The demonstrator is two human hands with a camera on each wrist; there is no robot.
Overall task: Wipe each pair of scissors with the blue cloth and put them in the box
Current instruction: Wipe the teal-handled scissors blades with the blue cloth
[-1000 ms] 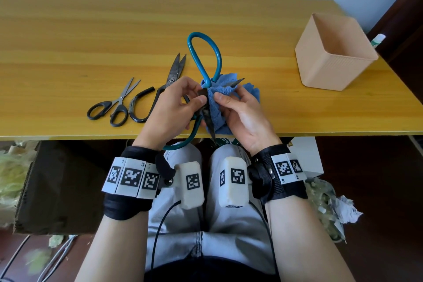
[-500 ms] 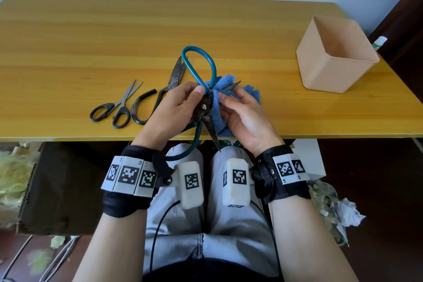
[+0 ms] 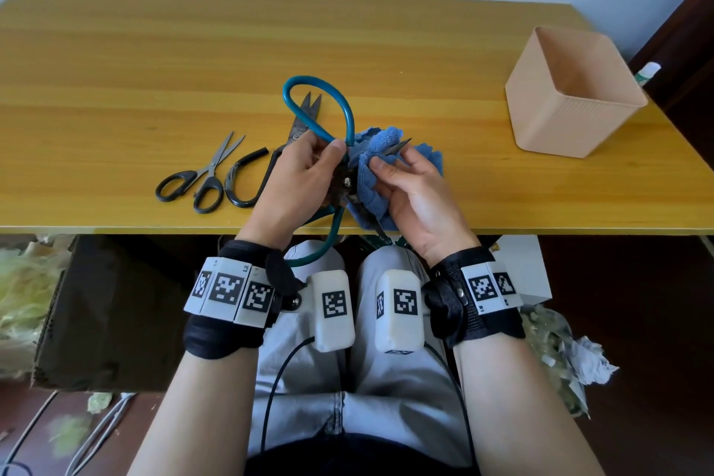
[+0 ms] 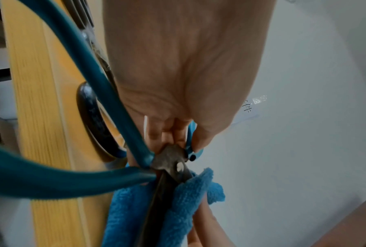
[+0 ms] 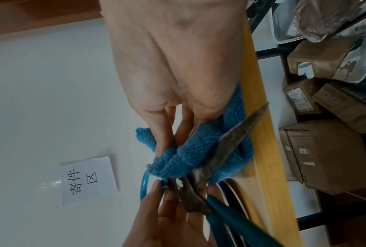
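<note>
My left hand [image 3: 309, 162] grips the teal-handled scissors [image 3: 315, 116] near their pivot, just above the table's front edge. Their blades stand spread apart. My right hand [image 3: 394, 174] holds the blue cloth [image 3: 380, 139] bunched round one dark blade; the blade tip pokes out past the cloth. In the left wrist view the teal handles [image 4: 88, 80] meet the pivot and a blade runs down through the cloth [image 4: 177, 205]. The right wrist view shows the other bare blade [image 5: 239, 135] lying across the cloth [image 5: 190, 155]. A tan box [image 3: 572, 97] stands open at the right.
Two more pairs lie on the wooden table [image 3: 154, 50] left of my hands: small black-handled scissors [image 3: 201, 178] and larger black shears [image 3: 270, 158]. Cardboard boxes and loose rubbish sit on the floor under and beside the table.
The teal scissors have tilted so their upper loop swung left. My right hand has slid the cloth along the blade toward its tip.
</note>
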